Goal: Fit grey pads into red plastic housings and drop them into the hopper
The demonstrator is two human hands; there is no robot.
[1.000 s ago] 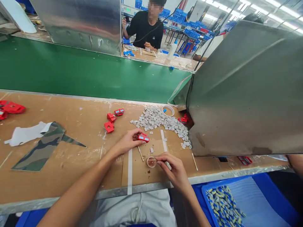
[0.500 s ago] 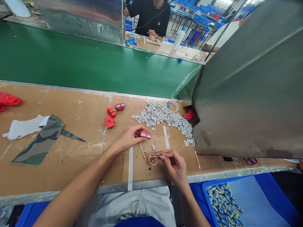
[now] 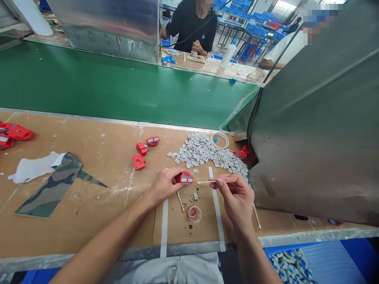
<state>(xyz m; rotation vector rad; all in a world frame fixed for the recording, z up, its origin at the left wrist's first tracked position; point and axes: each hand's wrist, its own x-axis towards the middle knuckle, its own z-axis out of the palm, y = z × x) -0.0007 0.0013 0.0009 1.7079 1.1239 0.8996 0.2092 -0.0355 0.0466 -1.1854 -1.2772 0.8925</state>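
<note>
Left hand [image 3: 166, 184]: fingers gripping the left end of a red toy car [image 3: 186, 179].
Red toy car: held over the table [image 3: 103, 165], long axis running roughly left to right, pale windows facing the wearer.
Small cup [image 3: 194, 214]: on the table, nearer the wearer than the car.
Cotton swab [image 3: 206, 182]: nearly level, tip just right of the car, apart from it.
Right hand [image 3: 237, 196]: fingers pinching the swab.

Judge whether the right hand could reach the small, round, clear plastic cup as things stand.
Probably yes: although the right hand holds a thin pale stick, nothing raised appears between that hand and the cup, whose top looks uncovered.
</note>
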